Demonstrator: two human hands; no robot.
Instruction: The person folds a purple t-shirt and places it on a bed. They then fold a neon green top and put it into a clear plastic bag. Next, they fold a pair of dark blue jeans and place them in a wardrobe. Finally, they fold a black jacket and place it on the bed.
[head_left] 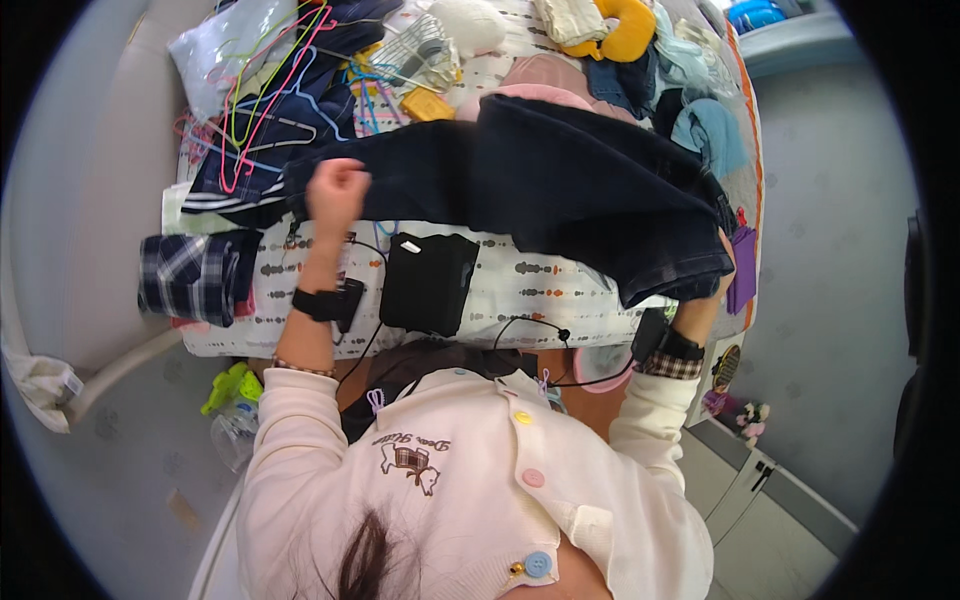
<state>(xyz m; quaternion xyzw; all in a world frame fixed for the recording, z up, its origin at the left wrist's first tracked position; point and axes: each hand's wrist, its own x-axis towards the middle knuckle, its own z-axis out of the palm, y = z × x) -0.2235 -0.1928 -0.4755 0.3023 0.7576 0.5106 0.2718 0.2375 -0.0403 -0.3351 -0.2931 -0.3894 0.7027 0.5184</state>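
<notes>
A pair of dark blue trousers (590,190) stretches sideways across the bed in front of me, folded over on itself toward the right. My left hand (338,190) is closed at the narrow left end, its fingers curled against the cloth. At the wide right end, my right hand (724,270) grips the edge, its fingers mostly hidden by the fabric. Beneath the trousers' near side lies a black rectangular pouch or case (430,285) with a cable beside it.
Several coloured hangers (240,130) lie over dark clothes at the far left. A folded plaid garment (190,278) sits near left. Farther back are a yellow neck pillow (625,30), a yellow block (427,104) and a light blue cloth (710,135). A purple item (741,270) lies at the right edge.
</notes>
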